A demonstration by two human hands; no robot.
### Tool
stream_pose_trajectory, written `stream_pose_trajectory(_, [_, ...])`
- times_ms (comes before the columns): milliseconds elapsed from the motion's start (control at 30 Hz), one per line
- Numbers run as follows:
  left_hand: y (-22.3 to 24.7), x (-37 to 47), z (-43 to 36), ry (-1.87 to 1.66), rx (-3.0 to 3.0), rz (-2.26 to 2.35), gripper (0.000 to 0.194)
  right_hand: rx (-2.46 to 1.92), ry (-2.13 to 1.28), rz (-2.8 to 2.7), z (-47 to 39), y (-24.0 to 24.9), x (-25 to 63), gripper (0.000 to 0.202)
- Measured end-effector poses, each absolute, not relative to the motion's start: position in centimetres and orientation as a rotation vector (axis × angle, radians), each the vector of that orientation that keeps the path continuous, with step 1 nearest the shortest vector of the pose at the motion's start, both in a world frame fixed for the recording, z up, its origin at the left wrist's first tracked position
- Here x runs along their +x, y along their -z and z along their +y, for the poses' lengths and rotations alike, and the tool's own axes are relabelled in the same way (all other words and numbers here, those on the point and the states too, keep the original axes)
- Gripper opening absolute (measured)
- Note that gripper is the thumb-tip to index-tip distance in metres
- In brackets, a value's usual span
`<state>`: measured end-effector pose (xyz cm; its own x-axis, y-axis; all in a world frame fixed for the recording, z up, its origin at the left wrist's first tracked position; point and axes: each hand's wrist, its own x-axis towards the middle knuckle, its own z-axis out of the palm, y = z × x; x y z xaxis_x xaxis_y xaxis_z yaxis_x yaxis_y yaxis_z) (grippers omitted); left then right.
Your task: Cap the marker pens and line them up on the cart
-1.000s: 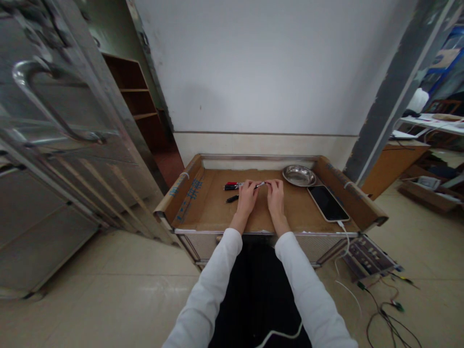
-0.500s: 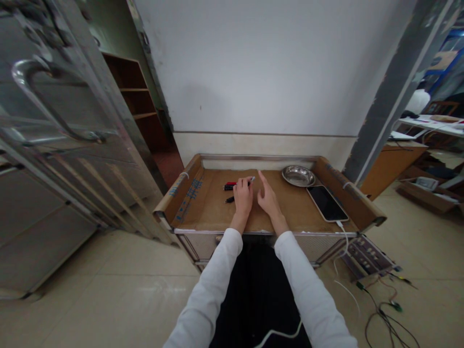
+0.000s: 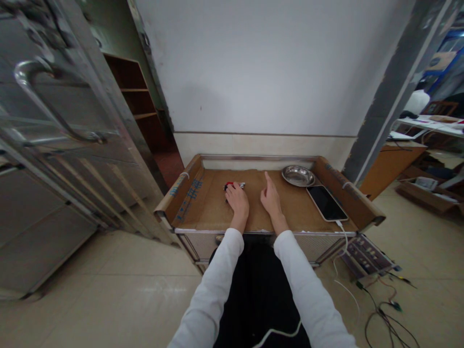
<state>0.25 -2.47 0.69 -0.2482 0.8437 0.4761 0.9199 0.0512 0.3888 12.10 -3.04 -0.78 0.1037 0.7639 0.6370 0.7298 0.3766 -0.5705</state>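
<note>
On the brown cardboard surface [image 3: 210, 212], my left hand [image 3: 238, 200] lies over a small bunch of pens [image 3: 228, 184], its bent fingers closed across them. Red and dark barrels show past the fingertips, and light tips stick out to the right. Most of each pen is hidden under the hand, so how tightly they are gripped is not plain. My right hand [image 3: 271, 199] is a short way to the right, edge down, with the index finger pointing forward and nothing visible in it.
A shiny metal bowl [image 3: 298, 176] stands at the back right. Nearer lies a phone [image 3: 328, 203] with a white charging cable [image 3: 346, 237] hanging over the front edge. Cardboard-covered sides [image 3: 181, 188] border the cart. Behind it rises a white wall panel [image 3: 261, 67].
My left hand has moved slightly left with the light-tipped pen, which now lies by the other pens. My right hand has shifted slightly right, widening the gap between the hands.
</note>
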Motion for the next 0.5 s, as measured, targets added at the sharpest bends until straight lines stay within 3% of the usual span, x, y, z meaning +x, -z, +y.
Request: stream_pose_trajectory(500, [-0.31,0.42,-2.22,1.032,-1.859,-2.181,0.019,-1.447,-0.018,-1.619,-2.62,1.57,12.19,0.07])
